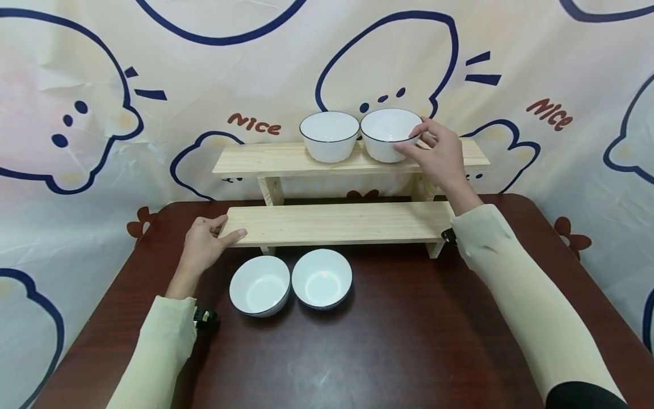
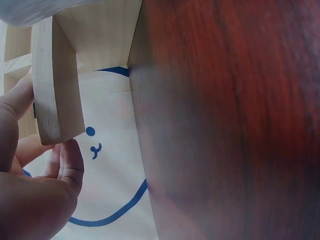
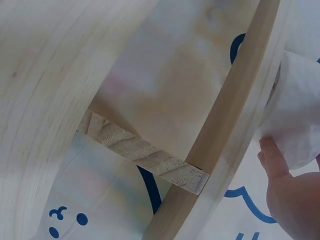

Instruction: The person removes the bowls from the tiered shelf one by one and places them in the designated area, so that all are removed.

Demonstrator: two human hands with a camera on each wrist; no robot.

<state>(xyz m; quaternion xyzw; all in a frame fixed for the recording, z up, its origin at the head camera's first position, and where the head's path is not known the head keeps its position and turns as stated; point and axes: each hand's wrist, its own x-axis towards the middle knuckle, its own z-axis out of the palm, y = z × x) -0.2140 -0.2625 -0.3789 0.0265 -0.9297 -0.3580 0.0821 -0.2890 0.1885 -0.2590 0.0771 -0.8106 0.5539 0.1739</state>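
Fingers of right hand [image 1: 438, 152] pinch white bowl [image 1: 387, 135] by its rim, upper centre of frame | left hand [image 1: 201, 241] grips lower shelf [image 1: 337, 223] by its end, left of centre | risk: careless sideways push could knock neighbour bowl [image 1: 329, 136] from upper shelf [image 1: 265, 159].

Pale, creased backdrop [image 1: 230, 74] behind and to both sides, printed with thick navy cartoon outlines [image 1: 219, 41], red-brown "Nice" lettering [image 1: 254, 124] and small brown flowers [image 1: 563, 225]. Table [image 1: 409, 341] dark reddish-brown, wood-grained, far corners rounded. Light soft; dull sheen [image 1: 322, 378] on near tabletop, faint glossy patches on sheeting at left.
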